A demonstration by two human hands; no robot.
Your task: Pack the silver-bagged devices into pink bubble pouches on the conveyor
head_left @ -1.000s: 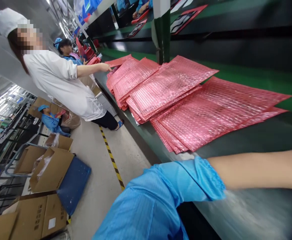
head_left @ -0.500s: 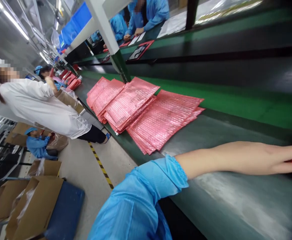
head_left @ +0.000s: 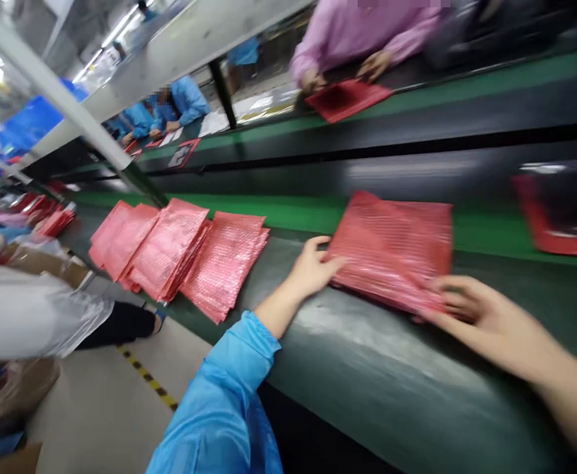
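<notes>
At the far left stands a person in a long white coat [head_left: 22, 316] and black pants, beside a yellow and black floor stripe [head_left: 145, 378]. Next come four flat stacks of pink bubble bags [head_left: 170, 253], lying in a row on the long dark green worktop [head_left: 377, 355]. Behind them, across the line, two people in blue coats [head_left: 180, 102] sit at another belt.

A blue sleeve [head_left: 219, 395] comes up from the bottom, and out of it comes the left hand [head_left: 313, 268]. This hand is open and flat, and its fingers touch the left edge of a fifth pile of pink bubble bags [head_left: 392, 253]. That pile lies alone on the worktop, well apart from the four stacks. The right hand [head_left: 471, 306] is at the pile's low right corner, with its fingers [head_left: 446, 289] bent against the edge. It is blurry, so I cannot tell if it has a real hold.

Up top, a person in a pink coat [head_left: 367, 36] has both hands on a flat red bag [head_left: 348, 99]. At the far right lies a blurry red and black thing [head_left: 555, 210].
</notes>
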